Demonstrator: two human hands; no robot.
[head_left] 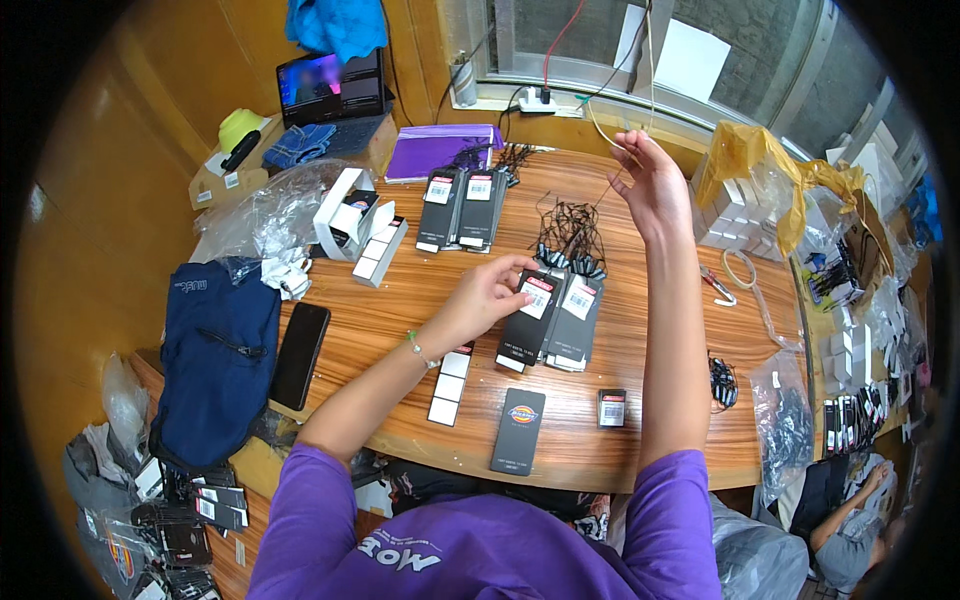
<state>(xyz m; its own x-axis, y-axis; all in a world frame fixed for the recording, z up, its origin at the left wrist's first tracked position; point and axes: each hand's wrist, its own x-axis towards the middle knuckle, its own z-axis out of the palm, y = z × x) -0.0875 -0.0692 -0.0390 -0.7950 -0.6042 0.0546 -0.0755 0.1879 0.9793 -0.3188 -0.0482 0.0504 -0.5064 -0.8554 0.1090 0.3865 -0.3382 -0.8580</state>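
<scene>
My left hand [492,297] pinches the upper part of a black hang tag [525,325] with a white barcode sticker. The tag lies over a stack of similar hang tags [574,325], whose black strings [570,230] fan out behind. Raised toward the window is my right hand [655,185], its fingers curled. A pale cord [600,128] passes by its fingertips, and a thin dark strand seems to run below them; I cannot make out which it grips. Nearer me lie a single black tag [517,430], a small stickered stack [612,409] and a strip of white labels [449,385].
More tags [460,212] lie behind, beside a white box [345,215]. On the left are a phone [300,355] and a dark blue bag [220,350]. To the right sit red-handled snips [717,287], a tape roll [740,270] and bundled strings [722,383]. Another person's arm [850,505] shows at lower right.
</scene>
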